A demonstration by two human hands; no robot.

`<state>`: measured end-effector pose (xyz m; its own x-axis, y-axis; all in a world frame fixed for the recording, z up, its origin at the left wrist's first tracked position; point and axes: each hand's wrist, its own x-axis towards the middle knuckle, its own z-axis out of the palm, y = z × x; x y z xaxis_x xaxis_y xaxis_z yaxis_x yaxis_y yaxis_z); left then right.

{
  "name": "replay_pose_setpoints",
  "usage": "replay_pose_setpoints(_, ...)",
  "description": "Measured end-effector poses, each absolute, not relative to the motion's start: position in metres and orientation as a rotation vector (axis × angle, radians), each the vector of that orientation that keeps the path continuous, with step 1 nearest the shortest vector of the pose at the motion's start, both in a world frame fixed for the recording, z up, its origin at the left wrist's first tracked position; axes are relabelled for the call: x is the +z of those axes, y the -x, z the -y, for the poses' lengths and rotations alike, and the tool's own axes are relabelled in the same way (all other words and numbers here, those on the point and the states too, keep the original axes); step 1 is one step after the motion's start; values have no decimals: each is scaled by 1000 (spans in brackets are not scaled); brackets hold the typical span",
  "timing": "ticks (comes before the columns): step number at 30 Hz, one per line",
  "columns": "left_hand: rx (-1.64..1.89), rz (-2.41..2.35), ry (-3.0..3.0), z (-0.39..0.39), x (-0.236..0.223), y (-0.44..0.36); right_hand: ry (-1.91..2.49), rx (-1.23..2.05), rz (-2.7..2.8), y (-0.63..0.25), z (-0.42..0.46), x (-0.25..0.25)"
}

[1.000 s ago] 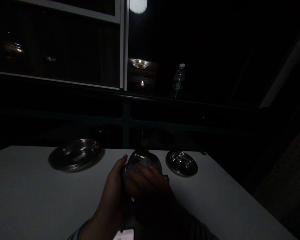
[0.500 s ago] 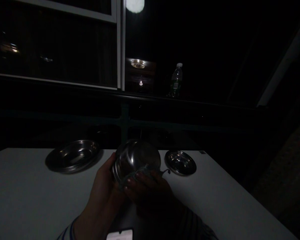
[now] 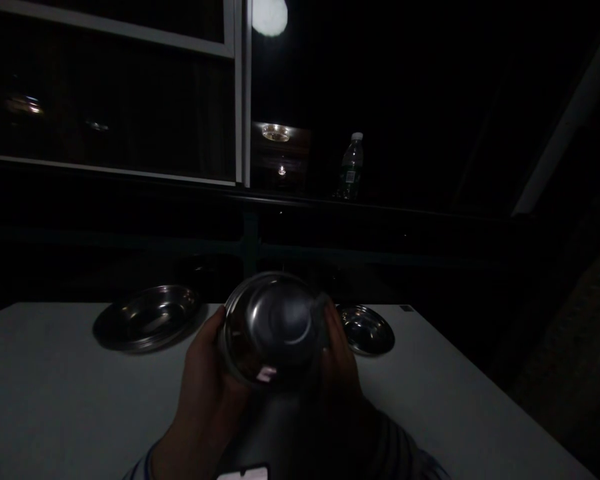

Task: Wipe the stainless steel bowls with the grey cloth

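Above the table, my left hand [image 3: 205, 380] grips a shiny steel bowl [image 3: 275, 327] by its left side, the thumb along the rim. The bowl is tilted, and its rounded underside appears to face me. At the bowl's right side is my right hand [image 3: 340, 360], its fingers pressing a dark greyish cloth [image 3: 321, 320] against the metal. Most of the cloth is hidden by the fingers, and motion and dim light blur that hand.
Left on the white table [image 3: 80, 400] lies a stack of steel plates [image 3: 150, 320]. A small steel dish [image 3: 367, 330] sits behind my right hand. A phone [image 3: 245, 473] is at the bottom edge. On the ledge beyond stands a plastic bottle [image 3: 351, 167] by a window frame [image 3: 243, 100].
My right hand has moved with the cloth from the bowl's near lower side up to its right side. The bowl has turned slightly in my left hand, showing more of its round base.
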<state>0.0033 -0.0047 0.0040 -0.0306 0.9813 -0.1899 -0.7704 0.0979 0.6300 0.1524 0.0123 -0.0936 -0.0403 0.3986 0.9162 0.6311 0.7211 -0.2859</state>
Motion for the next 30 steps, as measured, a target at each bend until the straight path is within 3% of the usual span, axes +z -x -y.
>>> replay_pose_setpoints(4,1391,-794,-411,11,1,-9,856,214,1504,-162,-7,-72)
replay_pose_setpoints(7,1325,-887,-520,12,-10,-11,849,269,1569,-168,-3,-61)
replay_pose_setpoints(13,1214,-842,-702,12,-24,-17,804,-374,1895,-153,3,-52)
replay_pose_setpoints(17,1223,-878,-525,10,-15,-16,761,-695,1882,-126,13,-60)
replay_pose_setpoints(26,1301,-785,-427,4,-1,-6,726,-874,1973,-128,13,-73)
replay_pose_setpoints(30,1311,-817,-384,3,-4,-9,819,-744,1959,-147,-3,-63)
